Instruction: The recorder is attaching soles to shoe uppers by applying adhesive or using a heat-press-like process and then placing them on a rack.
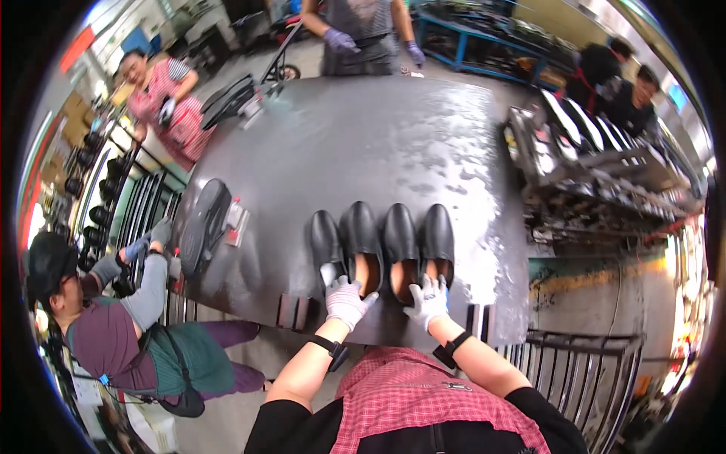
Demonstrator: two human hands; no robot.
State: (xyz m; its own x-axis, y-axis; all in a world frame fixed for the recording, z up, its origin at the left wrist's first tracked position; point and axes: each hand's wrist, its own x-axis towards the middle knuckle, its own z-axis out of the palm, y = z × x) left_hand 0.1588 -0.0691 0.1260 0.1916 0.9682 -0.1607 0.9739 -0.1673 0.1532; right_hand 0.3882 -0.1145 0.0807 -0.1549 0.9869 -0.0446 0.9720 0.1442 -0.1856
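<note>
Several black slip-on shoes stand side by side on the dark table (318,144), toes pointing away from me. My left hand (348,303), in a pale knit glove, grips the heel end of the leftmost shoe (325,236); its thumb reaches toward the second shoe (361,227). Something pale shows in the leftmost shoe's opening, while the tan lining of the second is visible. Gloved likewise, my right hand (428,300) closes on the heel of the rightmost shoe (438,233), its thumb against the third shoe (401,233). Some fingertips are hidden inside the shoes.
Dark shoe-shaped pieces (204,227) lie at the table's left, beside a small red and clear item (236,225). Metal blocks (293,311) sit on the near edge. A loaded rack (597,166) stands right. Co-workers stand left (128,325), far left (170,106) and opposite (363,38).
</note>
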